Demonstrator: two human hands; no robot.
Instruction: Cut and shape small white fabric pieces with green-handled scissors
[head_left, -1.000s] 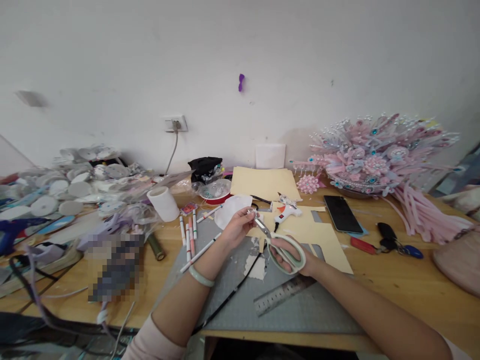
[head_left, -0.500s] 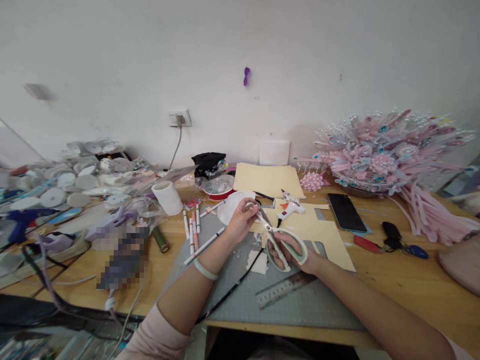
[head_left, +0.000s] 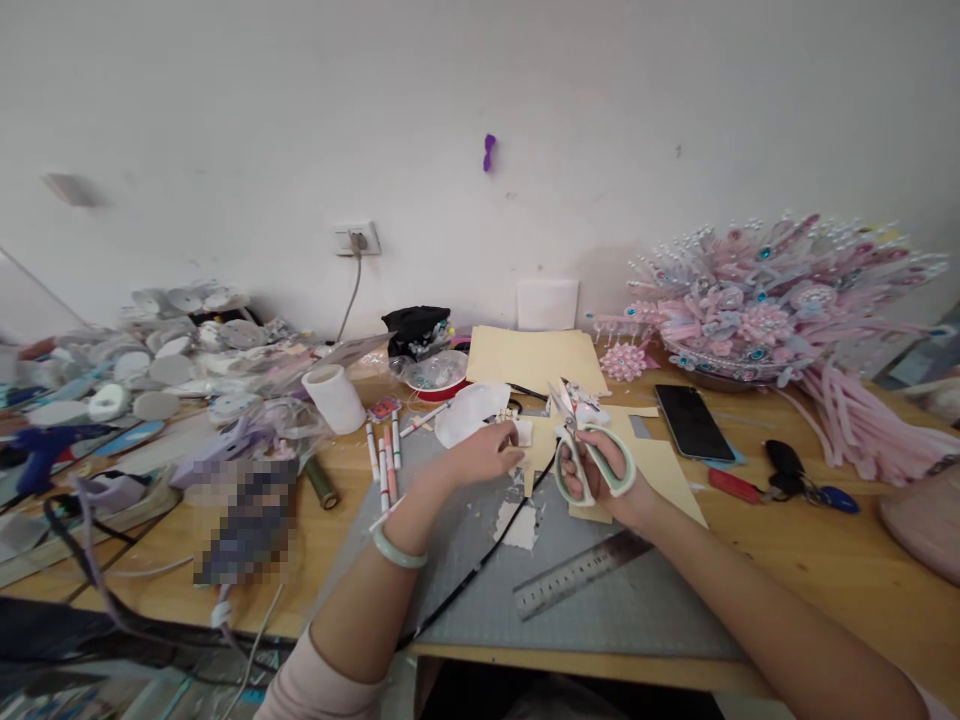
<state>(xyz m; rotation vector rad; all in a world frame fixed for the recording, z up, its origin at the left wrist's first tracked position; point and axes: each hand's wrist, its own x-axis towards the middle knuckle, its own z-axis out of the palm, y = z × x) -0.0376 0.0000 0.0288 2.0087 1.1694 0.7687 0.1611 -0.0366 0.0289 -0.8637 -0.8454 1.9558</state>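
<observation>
My right hand (head_left: 589,468) grips scissors (head_left: 598,457) with pale green and white handles, their blades pointing up and a little apart. To the left, my left hand (head_left: 491,453) hovers over the grey cutting mat (head_left: 480,590), fingers curved and slightly blurred; whether anything is between the fingertips cannot be made out. A small white piece (head_left: 523,432) lies just beyond those fingers. Yellow card (head_left: 660,465) with cut-outs lies under and beside the scissors. A torn pale scrap (head_left: 517,525) and a steel ruler (head_left: 577,575) rest nearer on the mat.
Markers (head_left: 388,465) lie left of my left hand, near a white roll (head_left: 335,398). A black cable (head_left: 480,568) crosses the mat. On the right are a phone (head_left: 694,422), keys (head_left: 787,480) and a pink beaded decoration (head_left: 757,310). Clutter fills the left side.
The scissors have moved right and up, away from my left hand, with my right hand. My left hand has lowered, its fingers now pointing right and down. The cable has shifted slightly.
</observation>
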